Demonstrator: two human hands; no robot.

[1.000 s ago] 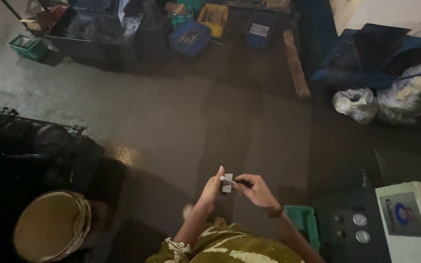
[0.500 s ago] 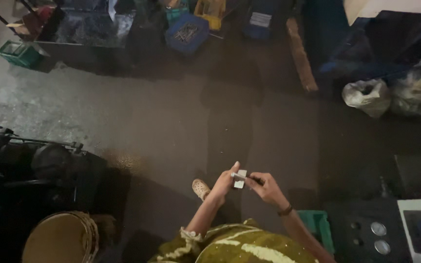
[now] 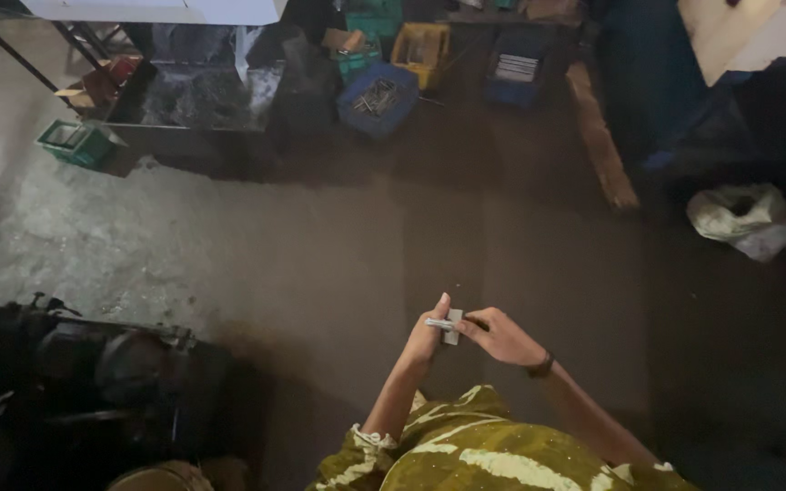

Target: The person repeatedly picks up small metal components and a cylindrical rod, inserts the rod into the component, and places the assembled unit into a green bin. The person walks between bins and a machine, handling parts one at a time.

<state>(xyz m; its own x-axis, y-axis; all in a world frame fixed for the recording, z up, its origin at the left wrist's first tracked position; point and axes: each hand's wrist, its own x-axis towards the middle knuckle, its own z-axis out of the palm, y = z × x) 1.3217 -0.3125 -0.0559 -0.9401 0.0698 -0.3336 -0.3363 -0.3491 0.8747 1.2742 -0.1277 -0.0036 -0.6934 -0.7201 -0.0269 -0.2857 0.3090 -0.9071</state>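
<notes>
Left hand (image 3: 425,336) is raised in front of the body, fingers extended upward and close together, its thumb side pinching a small pale flat metal piece (image 3: 452,327) that stands roughly upright between both hands. Right hand (image 3: 500,336) is curled, fingertips closed on a thin silvery rod-like part (image 3: 438,323) lying crosswise over the pale piece; the right end of that part looks dark, and I cannot tell whether it is a separate tool. A dark band sits on the right wrist (image 3: 540,367). Both hands meet over the bare grey concrete floor (image 3: 320,255), above the yellow-green patterned garment (image 3: 493,455). Compared with half a second ago, the hands keep the same pinch and sit at the same height before the body; the left fingers remain extended. The view has swung: the round tan drum that showed at lower left is now nearly cut off by the bottom edge (image 3: 166,475), and the grey machine panel at lower right is gone from view. Far off along the top stand a blue plastic crate of metal parts (image 3: 377,98), a yellow crate (image 3: 422,47) and a small green crate (image 3: 75,143). A white crumpled sack (image 3: 737,216) lies well to the right. A dark machine (image 3: 93,373) fills the lower left.
</notes>
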